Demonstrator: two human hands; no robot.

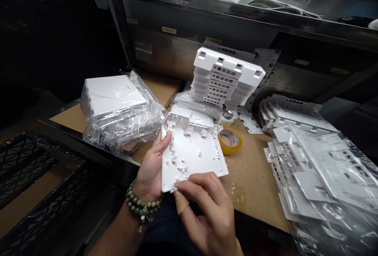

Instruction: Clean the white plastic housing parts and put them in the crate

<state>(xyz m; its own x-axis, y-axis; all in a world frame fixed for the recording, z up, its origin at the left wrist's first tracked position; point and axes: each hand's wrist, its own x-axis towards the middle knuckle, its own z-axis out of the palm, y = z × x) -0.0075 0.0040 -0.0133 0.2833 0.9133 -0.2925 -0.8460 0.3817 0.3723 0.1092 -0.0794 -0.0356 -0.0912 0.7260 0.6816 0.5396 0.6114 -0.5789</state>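
Where the cardboard [251, 177] ends nearest the lap, the white cover [203, 146] is held up, likely light, stiff and slick; the right hand [211, 209] pinches its near corner, the half-open left hand [151, 169] cradles its side edge, sparing fragile-looking clips [182, 168]

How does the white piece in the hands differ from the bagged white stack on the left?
The held piece is bare; the bagged stack is wrapped in clear plastic. The held piece shows many small raised parts; the bagged stack's top looks smooth. The left hand grips the held piece; the bagged stack rests on cardboard. Both are white.
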